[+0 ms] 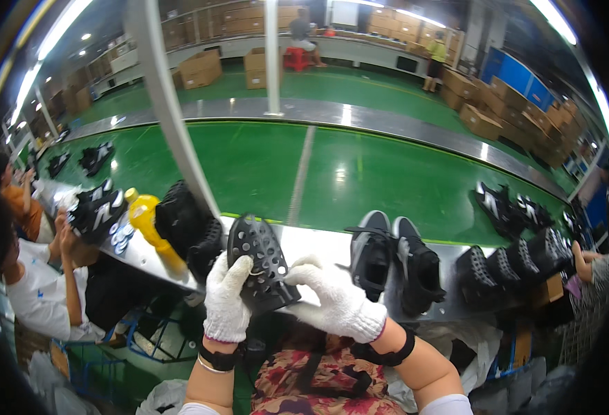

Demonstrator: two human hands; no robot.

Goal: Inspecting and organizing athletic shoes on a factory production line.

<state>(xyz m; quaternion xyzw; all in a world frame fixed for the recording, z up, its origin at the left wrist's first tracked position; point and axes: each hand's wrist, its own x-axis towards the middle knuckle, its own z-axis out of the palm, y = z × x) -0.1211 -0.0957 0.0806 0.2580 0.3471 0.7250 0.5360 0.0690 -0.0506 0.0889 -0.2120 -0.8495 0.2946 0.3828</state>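
Observation:
My left hand (226, 294), in a white knit glove, grips a black shoe-shaped piece full of round holes (266, 252) by its left side, thumb on top. The piece stands tilted in front of me, over the near edge of the metal bench (311, 242). A thin pale strand lies across it near my left thumb. My right hand (329, 287), gloved likewise, is at the right edge of the piece with fingers bent together; what they hold, if anything, is too small to make out. A pair of black and grey sneakers (370, 256) stands right of my hands.
Left of my hands are black shoes (180, 214) and a yellow bottle (145, 214). Several black studded or perforated pieces (481, 270) line the bench at right. A white post (173, 104) rises beyond the bench. A co-worker (34, 277) sits at left, handling a black shoe.

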